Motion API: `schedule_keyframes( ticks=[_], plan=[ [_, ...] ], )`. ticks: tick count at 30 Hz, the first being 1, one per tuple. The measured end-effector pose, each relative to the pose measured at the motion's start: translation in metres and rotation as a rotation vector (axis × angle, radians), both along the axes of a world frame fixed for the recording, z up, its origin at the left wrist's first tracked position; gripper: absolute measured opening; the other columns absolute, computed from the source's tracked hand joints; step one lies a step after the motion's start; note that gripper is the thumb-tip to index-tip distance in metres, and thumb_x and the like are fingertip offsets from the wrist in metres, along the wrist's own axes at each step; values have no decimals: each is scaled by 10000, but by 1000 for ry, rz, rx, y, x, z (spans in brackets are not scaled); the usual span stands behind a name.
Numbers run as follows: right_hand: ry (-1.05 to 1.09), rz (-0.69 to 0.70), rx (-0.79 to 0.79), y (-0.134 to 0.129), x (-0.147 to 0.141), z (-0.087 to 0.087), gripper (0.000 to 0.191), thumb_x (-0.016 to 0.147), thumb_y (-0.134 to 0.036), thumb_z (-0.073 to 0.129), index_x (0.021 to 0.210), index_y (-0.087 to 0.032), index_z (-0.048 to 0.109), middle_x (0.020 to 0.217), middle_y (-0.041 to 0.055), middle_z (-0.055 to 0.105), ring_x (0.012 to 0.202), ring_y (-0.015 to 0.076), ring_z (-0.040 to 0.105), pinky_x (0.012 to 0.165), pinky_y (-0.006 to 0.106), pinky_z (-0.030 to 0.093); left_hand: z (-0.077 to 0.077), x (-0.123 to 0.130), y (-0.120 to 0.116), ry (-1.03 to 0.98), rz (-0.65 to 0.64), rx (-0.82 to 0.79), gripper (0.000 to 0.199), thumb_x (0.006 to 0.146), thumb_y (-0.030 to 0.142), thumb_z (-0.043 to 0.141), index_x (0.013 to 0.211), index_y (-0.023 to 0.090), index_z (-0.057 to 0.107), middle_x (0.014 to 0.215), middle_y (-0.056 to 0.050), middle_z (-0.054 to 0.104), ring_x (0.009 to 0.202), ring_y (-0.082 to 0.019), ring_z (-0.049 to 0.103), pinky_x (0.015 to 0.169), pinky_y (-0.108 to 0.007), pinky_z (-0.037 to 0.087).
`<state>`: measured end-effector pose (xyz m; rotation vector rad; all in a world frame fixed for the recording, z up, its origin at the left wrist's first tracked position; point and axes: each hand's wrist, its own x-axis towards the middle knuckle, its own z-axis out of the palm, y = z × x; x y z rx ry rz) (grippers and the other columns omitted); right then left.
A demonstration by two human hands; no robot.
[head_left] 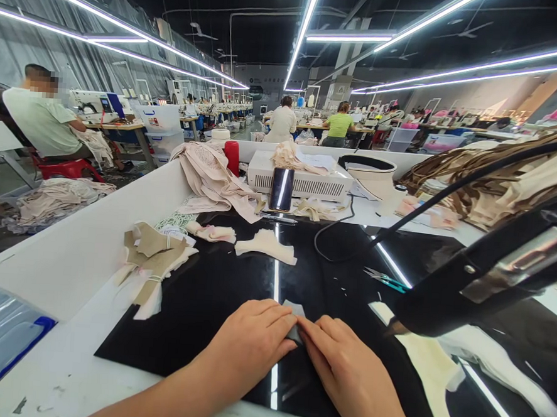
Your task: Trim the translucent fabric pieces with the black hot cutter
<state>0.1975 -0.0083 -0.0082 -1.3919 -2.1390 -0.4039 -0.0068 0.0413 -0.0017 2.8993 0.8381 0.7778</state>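
Observation:
Over the glossy black board (195, 329), my left hand (254, 336) and my right hand (342, 357) meet at the fingertips. Between them is a small pale grey piece of thin material (295, 309), pinched from both sides. My fingers cover most of it, so its kind is unclear. A cream fabric piece (265, 245) lies flat beyond my hands. To the right are teal-handled thread snips (387, 279) and a cut yellowish fabric piece (429, 369). A thick black tool with a pointed tip (443, 294) slants in above that piece.
Tied beige fabric pieces (155, 254) lie at left, inside a low white side wall (83, 240). A phone (281, 190) leans against a vented white box (309, 176). A black cable (325, 252) crosses the board. Fabric bundles (507, 172) are piled at right. Other people sit farther off.

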Motion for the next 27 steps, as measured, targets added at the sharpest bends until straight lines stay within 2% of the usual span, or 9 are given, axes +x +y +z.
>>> schedule_keyframes(
  ticks=[10, 19, 27],
  plan=[
    [-29, 11, 2, 0, 1, -1, 513, 1157, -330, 245, 1140, -191, 739, 718, 23, 656, 613, 145, 662, 545, 240, 526, -1, -3, 0, -4, 5, -7, 255, 1066, 307, 633, 1271, 157, 655, 1324, -62, 754, 1177, -253, 727, 977, -420, 606],
    [-115, -12, 59, -2, 4, -4, 458, 1146, -244, 281, 1141, -128, 724, 740, 30, 641, 621, 169, 639, 585, 313, 512, 0, -2, -2, 0, 1, -11, 218, 1042, 308, 671, 1205, 164, 666, 1302, -55, 760, 1189, -247, 719, 964, -401, 614],
    [-88, -6, 46, -3, 5, -5, 458, 1148, -273, 289, 1153, -136, 726, 748, 23, 633, 626, 165, 644, 567, 318, 514, 0, -1, -2, 10, 19, 7, 249, 1050, 326, 659, 1240, 166, 658, 1290, -60, 762, 1178, -238, 721, 958, -394, 613]
  ],
)
